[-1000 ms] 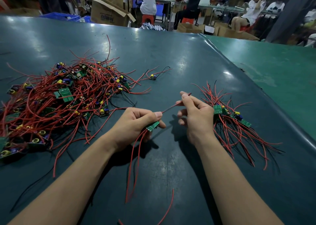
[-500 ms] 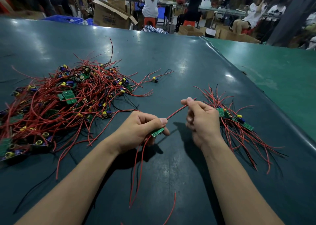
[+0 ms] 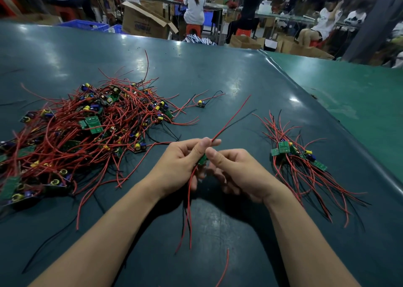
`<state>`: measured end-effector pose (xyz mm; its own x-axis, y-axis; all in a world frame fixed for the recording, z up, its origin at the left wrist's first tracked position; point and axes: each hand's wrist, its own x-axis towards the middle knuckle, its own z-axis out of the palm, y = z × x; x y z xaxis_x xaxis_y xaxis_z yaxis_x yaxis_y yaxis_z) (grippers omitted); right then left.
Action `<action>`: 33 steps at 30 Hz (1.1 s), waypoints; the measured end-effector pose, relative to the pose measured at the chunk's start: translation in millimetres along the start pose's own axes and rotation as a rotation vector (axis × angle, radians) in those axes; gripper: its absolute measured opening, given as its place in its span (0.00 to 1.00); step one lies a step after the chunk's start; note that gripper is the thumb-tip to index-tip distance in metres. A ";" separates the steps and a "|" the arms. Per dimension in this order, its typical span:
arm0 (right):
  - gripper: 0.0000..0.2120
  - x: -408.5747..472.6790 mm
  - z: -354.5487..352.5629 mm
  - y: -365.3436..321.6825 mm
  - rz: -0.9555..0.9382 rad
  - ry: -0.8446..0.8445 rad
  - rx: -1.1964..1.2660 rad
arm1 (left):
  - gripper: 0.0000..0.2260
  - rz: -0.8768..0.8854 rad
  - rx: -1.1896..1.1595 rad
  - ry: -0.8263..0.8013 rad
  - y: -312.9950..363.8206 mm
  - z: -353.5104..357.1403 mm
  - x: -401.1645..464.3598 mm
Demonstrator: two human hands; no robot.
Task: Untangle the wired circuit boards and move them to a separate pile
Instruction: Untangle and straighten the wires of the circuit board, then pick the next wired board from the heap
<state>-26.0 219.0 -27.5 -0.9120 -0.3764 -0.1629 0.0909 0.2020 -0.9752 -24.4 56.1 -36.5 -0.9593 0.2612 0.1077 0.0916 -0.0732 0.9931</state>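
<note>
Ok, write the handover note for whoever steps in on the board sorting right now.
Left hand: pinches the red wire and grips the small green circuit board, held above the table.
Right hand: its thumb presses against that board; the fingers below are blurred.
Tangled pile: large, on the left, still knotted.
Sorted pile: a few boards on the right, wires fanned out.
One loose board lies apart, beyond the tangle.
Done: a few boards moved.
Left: place the held board on the sorted pile, then work through the tangle.
</note>
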 end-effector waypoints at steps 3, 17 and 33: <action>0.19 -0.9 -0.8 -1.3 -0.041 -0.040 -0.034 | 0.17 -0.011 0.029 -0.047 -0.9 -0.2 -1.1; 0.10 3.9 -8.7 -6.3 -0.533 0.904 0.081 | 0.14 0.090 -0.261 0.083 3.7 -25.1 7.5; 0.13 11.3 -6.6 -3.0 -0.154 0.804 0.662 | 0.05 0.244 0.435 0.459 -3.5 -20.9 0.4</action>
<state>-39.3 220.2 -25.5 -0.9071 0.4038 -0.1190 -0.0697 -0.4227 -0.9036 -30.7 36.3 -40.9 -0.9051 -0.1555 0.3957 0.3268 0.3409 0.8815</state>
